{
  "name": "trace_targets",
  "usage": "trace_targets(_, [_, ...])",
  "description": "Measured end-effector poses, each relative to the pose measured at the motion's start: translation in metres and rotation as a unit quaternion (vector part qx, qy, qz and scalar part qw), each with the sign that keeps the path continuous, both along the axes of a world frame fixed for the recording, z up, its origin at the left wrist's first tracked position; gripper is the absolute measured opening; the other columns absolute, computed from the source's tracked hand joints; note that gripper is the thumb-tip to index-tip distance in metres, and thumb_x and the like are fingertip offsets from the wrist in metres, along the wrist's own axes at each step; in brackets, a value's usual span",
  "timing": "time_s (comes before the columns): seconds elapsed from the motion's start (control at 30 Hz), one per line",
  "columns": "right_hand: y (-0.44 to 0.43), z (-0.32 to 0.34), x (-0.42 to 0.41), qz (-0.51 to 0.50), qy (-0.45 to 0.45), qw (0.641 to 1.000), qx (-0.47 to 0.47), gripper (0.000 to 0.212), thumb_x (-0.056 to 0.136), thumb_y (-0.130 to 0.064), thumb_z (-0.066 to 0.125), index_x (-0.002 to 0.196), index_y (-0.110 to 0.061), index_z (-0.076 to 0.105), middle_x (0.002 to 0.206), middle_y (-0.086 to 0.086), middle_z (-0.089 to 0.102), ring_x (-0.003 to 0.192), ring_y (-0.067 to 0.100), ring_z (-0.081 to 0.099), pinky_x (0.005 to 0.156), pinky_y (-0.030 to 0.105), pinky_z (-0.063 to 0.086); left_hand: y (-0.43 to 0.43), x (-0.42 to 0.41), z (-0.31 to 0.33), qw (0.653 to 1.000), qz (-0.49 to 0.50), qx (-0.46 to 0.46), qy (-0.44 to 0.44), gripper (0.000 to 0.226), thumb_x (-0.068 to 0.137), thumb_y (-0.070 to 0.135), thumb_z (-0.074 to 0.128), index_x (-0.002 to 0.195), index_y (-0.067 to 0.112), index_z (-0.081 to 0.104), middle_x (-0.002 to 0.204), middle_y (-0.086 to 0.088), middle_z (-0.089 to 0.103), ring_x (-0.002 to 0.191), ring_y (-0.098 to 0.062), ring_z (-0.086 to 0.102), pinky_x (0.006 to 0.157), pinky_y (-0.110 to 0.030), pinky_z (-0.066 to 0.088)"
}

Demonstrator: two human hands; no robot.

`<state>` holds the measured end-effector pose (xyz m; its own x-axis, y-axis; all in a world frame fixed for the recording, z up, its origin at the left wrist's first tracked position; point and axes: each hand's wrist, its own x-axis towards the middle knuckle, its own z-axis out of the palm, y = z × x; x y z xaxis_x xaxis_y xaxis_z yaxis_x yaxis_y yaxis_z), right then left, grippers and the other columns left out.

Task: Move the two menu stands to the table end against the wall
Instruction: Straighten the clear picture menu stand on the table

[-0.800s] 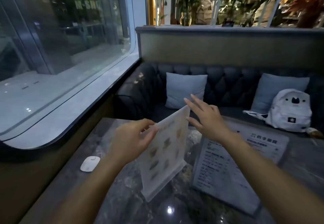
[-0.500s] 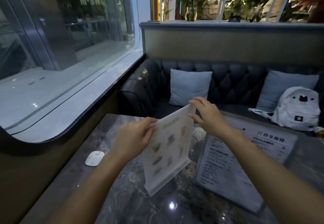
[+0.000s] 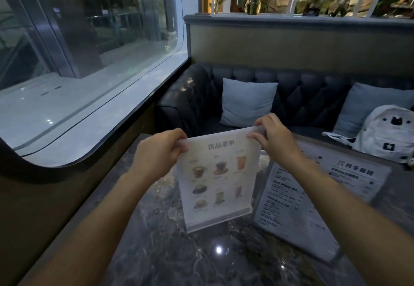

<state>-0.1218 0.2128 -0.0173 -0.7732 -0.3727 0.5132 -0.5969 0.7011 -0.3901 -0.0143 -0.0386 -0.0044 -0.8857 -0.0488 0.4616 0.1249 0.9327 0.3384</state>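
A clear acrylic menu stand with a drinks menu [image 3: 218,180] stands upright in the middle of the dark marble table [image 3: 170,256], its printed face turned to me. My left hand [image 3: 160,153] pinches its top left corner and my right hand [image 3: 274,139] pinches its top right corner. A second, larger menu stand with black text [image 3: 298,209] leans tilted just to the right of it, nobody touching it.
A low wall with a big curved window [image 3: 89,97] runs along the table's left side. Behind the table is a dark tufted sofa [image 3: 298,97] with two grey cushions [image 3: 247,102] and a white backpack [image 3: 387,135].
The drinks menu stand has turned from edge-on to facing me. My right hand closed on its top right corner. The camera moved nearer, and the white object on the table's left left the view.
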Motion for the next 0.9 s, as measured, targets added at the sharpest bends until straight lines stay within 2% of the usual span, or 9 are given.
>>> trace_targets(0.13, [-0.003,0.001,0.003,0.006,-0.005,1.0,-0.011,0.024,0.083,-0.02,0.062,0.094,-0.001,0.051,0.095,0.016,0.05,0.079,0.019,0.042,0.067,0.034,0.037,-0.009,-0.005,0.001,0.999,0.012,-0.036,0.006,0.013,0.085,0.018,0.058,0.097,0.016,0.063,0.093,-0.007,0.071,0.084,-0.032,0.062,0.061,-0.032,0.036])
trace_targets(0.27, [-0.006,-0.001,0.005,0.025,0.012,1.0,-0.009,0.021,0.083,-0.019,0.062,0.089,-0.002,0.052,0.087,0.009,0.047,0.075,0.018,0.042,0.065,0.032,0.034,-0.02,-0.018,0.001,1.0,0.018,-0.004,-0.01,0.018,0.081,0.007,0.059,0.096,0.016,0.062,0.091,-0.002,0.069,0.081,-0.029,0.062,0.065,-0.038,0.048])
trace_targets(0.4, [-0.007,-0.001,0.011,0.047,0.03,0.998,-0.009,0.02,0.081,-0.018,0.065,0.082,-0.004,0.051,0.081,0.003,0.043,0.071,0.019,0.043,0.062,0.034,0.036,-0.032,-0.034,0.002,1.0,-0.001,0.005,-0.022,0.018,0.081,0.002,0.057,0.095,0.013,0.062,0.086,0.001,0.062,0.08,-0.027,0.059,0.065,-0.037,0.045])
trace_targets(0.47, [-0.006,-0.002,0.015,0.053,0.039,0.998,-0.009,0.02,0.08,-0.017,0.066,0.081,-0.004,0.052,0.08,0.003,0.043,0.07,0.02,0.044,0.061,0.033,0.035,-0.034,-0.039,0.003,0.999,-0.012,0.007,-0.032,0.018,0.081,0.003,0.057,0.095,0.013,0.061,0.082,0.006,0.057,0.081,-0.026,0.059,0.066,-0.038,0.047])
trace_targets(0.6, [-0.004,-0.001,0.023,0.054,0.046,0.997,-0.005,0.021,0.08,-0.018,0.066,0.081,-0.003,0.053,0.079,0.003,0.045,0.069,0.019,0.044,0.06,0.03,0.035,-0.037,-0.042,0.003,0.999,-0.032,0.014,-0.04,0.012,0.083,0.01,0.059,0.094,0.014,0.062,0.089,-0.002,0.063,0.081,-0.027,0.058,0.07,-0.045,0.049])
trace_targets(0.9, [-0.002,-0.001,0.036,0.06,0.05,0.997,-0.009,0.021,0.08,-0.018,0.066,0.08,-0.002,0.053,0.079,0.003,0.046,0.068,0.017,0.044,0.059,0.029,0.035,-0.045,-0.035,-0.001,0.997,-0.055,0.031,-0.043,0.011,0.083,0.019,0.063,0.093,0.017,0.062,0.084,0.006,0.056,0.078,-0.021,0.056,0.069,-0.04,0.048])
